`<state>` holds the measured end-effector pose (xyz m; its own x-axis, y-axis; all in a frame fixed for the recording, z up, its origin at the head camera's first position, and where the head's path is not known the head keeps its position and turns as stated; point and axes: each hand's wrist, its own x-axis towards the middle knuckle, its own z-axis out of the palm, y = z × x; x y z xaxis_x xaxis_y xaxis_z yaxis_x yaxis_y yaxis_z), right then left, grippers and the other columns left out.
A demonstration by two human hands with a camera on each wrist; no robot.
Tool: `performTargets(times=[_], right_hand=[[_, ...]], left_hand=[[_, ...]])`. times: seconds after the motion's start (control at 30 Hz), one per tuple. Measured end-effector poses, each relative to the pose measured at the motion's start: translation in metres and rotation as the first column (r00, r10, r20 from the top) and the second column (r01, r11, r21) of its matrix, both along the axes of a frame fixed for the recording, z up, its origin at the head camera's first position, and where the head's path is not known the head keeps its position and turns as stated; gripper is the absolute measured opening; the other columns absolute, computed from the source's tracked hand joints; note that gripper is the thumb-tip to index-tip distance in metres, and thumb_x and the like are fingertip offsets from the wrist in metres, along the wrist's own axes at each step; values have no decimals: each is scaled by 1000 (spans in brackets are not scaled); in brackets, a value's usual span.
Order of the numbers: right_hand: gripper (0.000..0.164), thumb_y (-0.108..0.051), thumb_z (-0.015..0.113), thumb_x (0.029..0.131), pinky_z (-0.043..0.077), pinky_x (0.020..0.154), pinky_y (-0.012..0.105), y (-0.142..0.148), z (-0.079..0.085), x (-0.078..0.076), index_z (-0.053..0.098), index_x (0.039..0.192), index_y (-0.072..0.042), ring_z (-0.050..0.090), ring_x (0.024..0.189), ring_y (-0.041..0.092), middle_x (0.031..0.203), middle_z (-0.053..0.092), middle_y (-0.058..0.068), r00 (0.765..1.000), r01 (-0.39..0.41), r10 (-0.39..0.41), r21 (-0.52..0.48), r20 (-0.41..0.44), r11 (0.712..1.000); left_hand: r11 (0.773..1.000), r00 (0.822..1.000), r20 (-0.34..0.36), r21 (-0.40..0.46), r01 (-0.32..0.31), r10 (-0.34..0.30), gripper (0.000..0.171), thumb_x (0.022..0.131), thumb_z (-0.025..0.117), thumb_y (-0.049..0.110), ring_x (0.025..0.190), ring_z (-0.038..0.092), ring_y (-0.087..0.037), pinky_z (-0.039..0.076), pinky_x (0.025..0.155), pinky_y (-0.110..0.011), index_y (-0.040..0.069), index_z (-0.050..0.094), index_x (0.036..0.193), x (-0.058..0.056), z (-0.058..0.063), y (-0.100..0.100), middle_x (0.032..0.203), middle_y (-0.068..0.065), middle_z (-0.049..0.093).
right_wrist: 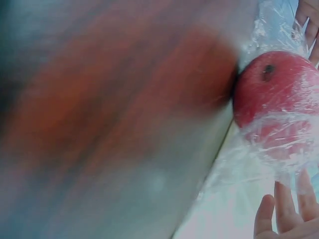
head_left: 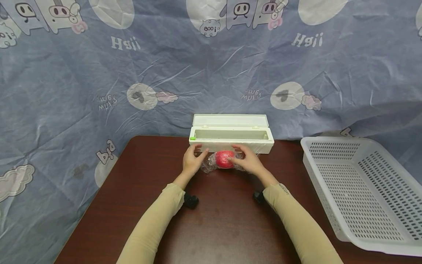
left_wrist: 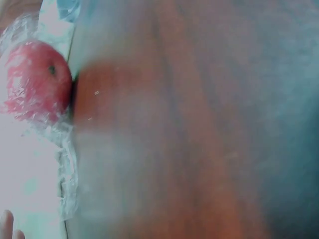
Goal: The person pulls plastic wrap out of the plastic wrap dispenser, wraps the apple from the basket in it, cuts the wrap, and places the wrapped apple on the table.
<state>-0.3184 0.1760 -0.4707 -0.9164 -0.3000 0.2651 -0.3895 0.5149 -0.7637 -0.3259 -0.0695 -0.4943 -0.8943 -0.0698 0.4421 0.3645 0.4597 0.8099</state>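
Observation:
A red apple (head_left: pixel 225 159) wrapped in crinkled clear plastic film lies on the table in front of a white box; its stem end shows in the left wrist view. My left hand (head_left: pixel 192 160) is beside the film's left end with fingers spread; only fingertips (left_wrist: pixel 7 226) appear in its wrist view. On the other side, my right hand (head_left: pixel 250 161) has its fingers apart, the thumb overlapping the apple in the head view. In the right wrist view, the right fingers (right_wrist: pixel 286 209) are loosely extended at the loose film (right_wrist: pixel 239 159). Contact with the apple is unclear.
Behind the apple stands the white long box (head_left: pixel 230 146), its lid (head_left: pixel 230 120) raised. A white perforated basket (head_left: pixel 324 198) is at the right of the dark wooden table (head_left: pixel 138 176). A patterned blue cloth (head_left: pixel 184 80) hangs behind the table.

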Motion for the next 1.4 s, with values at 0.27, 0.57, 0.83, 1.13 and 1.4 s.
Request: performTargets(times=[0.27, 0.57, 0.83, 1.13, 1.4], right_hand=[[48, -29, 72, 84, 43, 94, 44, -11, 16, -9, 59, 124, -5, 53, 113, 27, 122, 58, 10, 999, -39, 40, 28, -18, 999], [43, -27, 71, 85, 43, 94, 41, -29, 32, -18, 61, 121, -7, 54, 112, 25, 121, 60, 10, 999, -51, 50, 46, 12, 998], [44, -31, 69, 86, 43, 95, 39, -47, 41, -24, 60, 122, -6, 53, 111, 23, 120, 61, 6, 996, -80, 79, 58, 29, 995], [43, -29, 67, 88, 41, 97, 40, -63, 49, -30, 59, 124, -6, 52, 113, 24, 122, 59, 7, 995, -86, 82, 68, 60, 994], [42, -34, 67, 87, 42, 95, 37, -76, 51, -38, 61, 121, -10, 53, 112, 22, 121, 60, 6, 997, -64, 59, 81, 55, 995]], left_hand=[[991, 993, -29, 70, -114, 116, 33, 85, 71, 28, 92, 61, -30, 49, 79, -43, 4, 63, 105, -11, 4, -10, 104, -12, 64], [977, 980, 44, 77, -199, 196, 40, 82, 73, 30, 96, 56, -33, 44, 79, -43, 5, 60, 109, -21, 7, -18, 104, -17, 58], [959, 961, 109, 95, -266, 255, 50, 77, 77, 35, 99, 54, -29, 44, 83, -41, 6, 60, 113, -28, 5, -23, 108, -14, 57], [969, 957, 222, 118, -218, 189, 63, 77, 77, 39, 108, 56, -28, 46, 86, -44, 12, 54, 130, -30, 5, -24, 124, -9, 58], [970, 961, 212, 124, -209, 180, 67, 75, 77, 45, 106, 60, -25, 50, 83, -39, 15, 56, 130, -34, 2, -22, 118, -8, 63]])
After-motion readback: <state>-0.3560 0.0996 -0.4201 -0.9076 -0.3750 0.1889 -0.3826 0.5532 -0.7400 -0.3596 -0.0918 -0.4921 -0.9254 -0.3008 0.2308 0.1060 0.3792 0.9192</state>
